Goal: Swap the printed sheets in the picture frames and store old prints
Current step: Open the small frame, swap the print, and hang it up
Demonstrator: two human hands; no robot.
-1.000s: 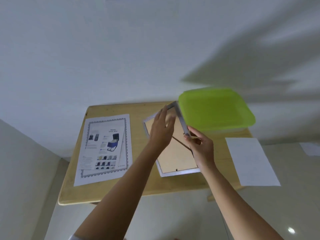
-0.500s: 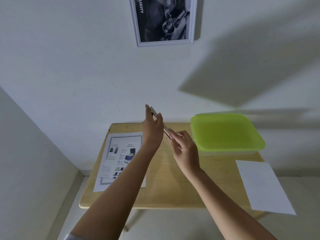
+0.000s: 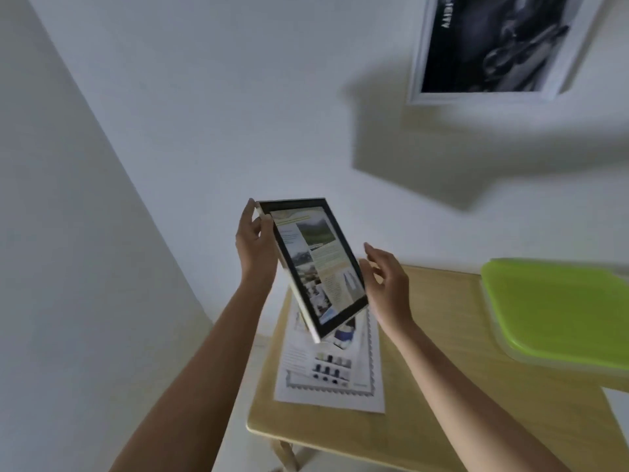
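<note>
head view | grips picture frame (image 3: 316,264) at its upper-left corner with left hand (image 3: 255,247), thumb on the front | holds frame tilted in the air between both hands | spreads right hand (image 3: 388,284) loosely, grasping nothing, just beside frame's lower-right edge, contact unclear | shows printed sheet (image 3: 326,376) flat on table (image 3: 442,386) below the hands
</note>
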